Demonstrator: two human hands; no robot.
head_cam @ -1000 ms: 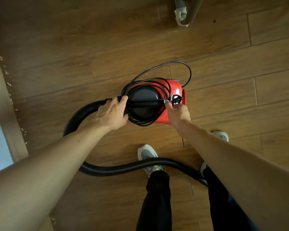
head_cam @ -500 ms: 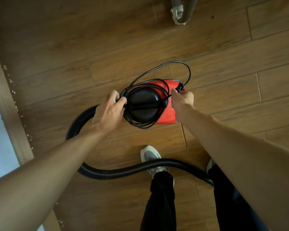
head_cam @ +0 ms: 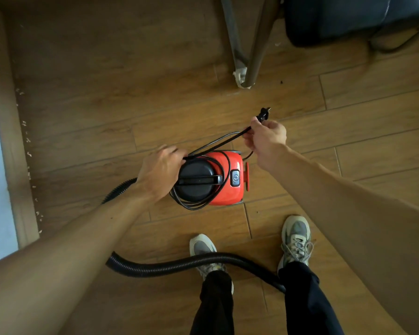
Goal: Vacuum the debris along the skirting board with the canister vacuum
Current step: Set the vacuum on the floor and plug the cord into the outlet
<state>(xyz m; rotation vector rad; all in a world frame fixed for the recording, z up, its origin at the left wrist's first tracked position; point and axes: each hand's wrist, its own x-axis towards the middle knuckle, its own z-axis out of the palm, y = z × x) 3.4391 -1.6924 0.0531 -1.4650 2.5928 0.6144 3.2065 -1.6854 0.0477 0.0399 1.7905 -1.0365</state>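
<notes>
Item: canister vacuum [head_cam: 224, 180], red body with a round black lid and black carry handle, standing on the wooden plank floor [head_cam: 348, 165] just ahead of the person's feet and well apart from the skirting board [head_cam: 5, 131] at the left. Switch: one dark rocker button [head_cam: 235, 178] on the red top, right of the lid. Power cord [head_cam: 205, 148]: black, partly looped around the lid, with one length drawn up and to the right. Plug [head_cam: 264, 114]: black, prongs pointing up and away, standing clear above the right hand [head_cam: 266, 137]. Right grip: thumb and fingers closed in a pinch on the cord just below the plug, held in the air above and to the right of the canister. Left hand [head_cam: 160, 170]: laid against the left side of the lid, grip curved over the rim where the cord coils run; whether it clasps the cord itself cannot be told. Hose [head_cam: 169, 268]: black, ribbed, leaving the canister under the left forearm and curving across the floor over the left shoe [head_cam: 202, 249], toward the right trouser leg. Right shoe [head_cam: 296, 238]: grey trainer, laced. Debris [head_cam: 29, 154]: small white flecks scattered on the floor in a line beside the skirting board. Also present: two metal furniture legs [head_cam: 252, 56] meeting at the floor beyond the canister; a dark bulky object [head_cam: 336, 18] at the upper right, not identifiable.
</notes>
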